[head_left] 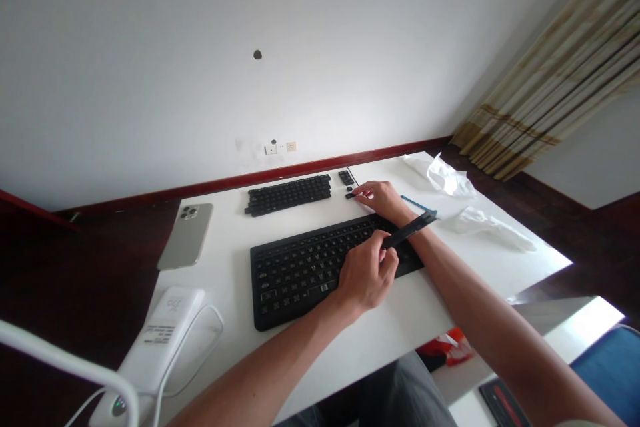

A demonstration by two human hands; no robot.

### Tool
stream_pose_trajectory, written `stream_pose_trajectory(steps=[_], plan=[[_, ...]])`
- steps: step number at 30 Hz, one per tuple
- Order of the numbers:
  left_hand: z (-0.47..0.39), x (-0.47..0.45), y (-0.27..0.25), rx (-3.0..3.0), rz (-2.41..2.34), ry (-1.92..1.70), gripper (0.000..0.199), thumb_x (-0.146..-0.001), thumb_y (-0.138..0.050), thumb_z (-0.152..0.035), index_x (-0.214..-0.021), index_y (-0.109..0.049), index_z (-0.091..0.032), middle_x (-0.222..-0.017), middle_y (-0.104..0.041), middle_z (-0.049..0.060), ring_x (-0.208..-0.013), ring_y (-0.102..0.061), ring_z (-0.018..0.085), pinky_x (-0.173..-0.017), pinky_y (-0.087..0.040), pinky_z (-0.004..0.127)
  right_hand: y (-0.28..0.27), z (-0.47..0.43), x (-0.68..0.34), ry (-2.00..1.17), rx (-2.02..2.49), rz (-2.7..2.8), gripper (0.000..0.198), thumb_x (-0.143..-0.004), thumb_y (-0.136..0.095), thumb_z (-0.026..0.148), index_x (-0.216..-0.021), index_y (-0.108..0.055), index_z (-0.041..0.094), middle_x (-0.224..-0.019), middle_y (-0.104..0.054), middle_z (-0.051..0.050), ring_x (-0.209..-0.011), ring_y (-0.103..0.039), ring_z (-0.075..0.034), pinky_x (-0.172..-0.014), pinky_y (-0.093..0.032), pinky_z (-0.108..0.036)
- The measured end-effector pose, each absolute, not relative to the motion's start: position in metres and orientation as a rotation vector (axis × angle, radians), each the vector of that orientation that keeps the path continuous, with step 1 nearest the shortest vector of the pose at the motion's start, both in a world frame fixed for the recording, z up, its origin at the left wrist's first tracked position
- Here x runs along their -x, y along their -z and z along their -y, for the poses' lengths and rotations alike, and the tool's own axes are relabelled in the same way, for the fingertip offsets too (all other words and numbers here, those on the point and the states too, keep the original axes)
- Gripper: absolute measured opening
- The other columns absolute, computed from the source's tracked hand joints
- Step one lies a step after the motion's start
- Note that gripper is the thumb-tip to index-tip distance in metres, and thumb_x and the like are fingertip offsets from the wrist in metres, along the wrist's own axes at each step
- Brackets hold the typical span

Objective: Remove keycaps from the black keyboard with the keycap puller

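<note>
On the white table [400, 320], the left hand [367, 273] pinched a long black keycap [410, 229] over the keyboard [320, 267], while the right hand [383, 199] reached with loosely curled fingers toward loose keys [349, 194]. Keycap sorting seemed underway; next, probably careful placing. No writing was legible.

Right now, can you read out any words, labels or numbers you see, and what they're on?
None can be read.
Label on the white device: print too small.
Key legends on the black keyboard: blurred.
Row of loose keys: legends blurred.
</note>
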State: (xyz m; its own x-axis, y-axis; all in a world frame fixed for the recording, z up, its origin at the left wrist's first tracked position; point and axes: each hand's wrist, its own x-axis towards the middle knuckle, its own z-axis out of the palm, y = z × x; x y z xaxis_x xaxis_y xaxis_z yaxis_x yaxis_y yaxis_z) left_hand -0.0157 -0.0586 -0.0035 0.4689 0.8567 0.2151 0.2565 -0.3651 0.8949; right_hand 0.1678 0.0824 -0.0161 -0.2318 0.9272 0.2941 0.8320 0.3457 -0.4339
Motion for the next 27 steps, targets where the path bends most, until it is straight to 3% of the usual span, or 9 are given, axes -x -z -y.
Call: stream_pose_trajectory(steps=[10, 17, 27], plan=[[0.058, 0.016, 0.004, -1.881, -0.941, -0.886, 0.024, -0.106, -0.043, -0.032, -0.119, -0.06, -0.022, -0.08, -0.066, 0.0, -0.073, -0.066, 0.019, -0.077, -0.052, 0.029, 0.019, -0.083, -0.171, -0.314, 1.482, 2.01, 0.023, -0.09, -0.072, 0.026, -0.11, -0.08, 0.022, -0.1, -0.081, -0.004, -0.077, -0.072, -0.019, -0.081, -0.059, -0.033], [0.058, 0.016, 0.004, -1.888, -0.945, -0.881, 0.024, -0.106, -0.043, -0.033, -0.12, -0.06, -0.022, -0.077, -0.064, -0.001, -0.07, -0.064, 0.018, -0.074, -0.05, 0.028, 0.023, -0.087, -0.17, -0.145, 1.451, 2.11, 0.046, -0.09, -0.052, 0.004, -0.123, -0.078, 0.023, -0.11, -0.075, -0.009, -0.085, -0.069, -0.021, -0.085, -0.054, -0.034], [0.058, 0.015, 0.005, -1.909, -0.939, -0.897, 0.021, -0.106, -0.043, -0.031, -0.119, -0.058, -0.024, -0.083, -0.066, -0.001, -0.075, -0.065, 0.019, -0.072, -0.047, 0.028, 0.028, -0.091, -0.172, -0.182, 1.44, 2.163, 0.046, -0.09, -0.054, 0.005, -0.126, -0.077, 0.023, -0.109, -0.075, -0.008, -0.087, -0.069, -0.021, -0.085, -0.053, -0.032]])
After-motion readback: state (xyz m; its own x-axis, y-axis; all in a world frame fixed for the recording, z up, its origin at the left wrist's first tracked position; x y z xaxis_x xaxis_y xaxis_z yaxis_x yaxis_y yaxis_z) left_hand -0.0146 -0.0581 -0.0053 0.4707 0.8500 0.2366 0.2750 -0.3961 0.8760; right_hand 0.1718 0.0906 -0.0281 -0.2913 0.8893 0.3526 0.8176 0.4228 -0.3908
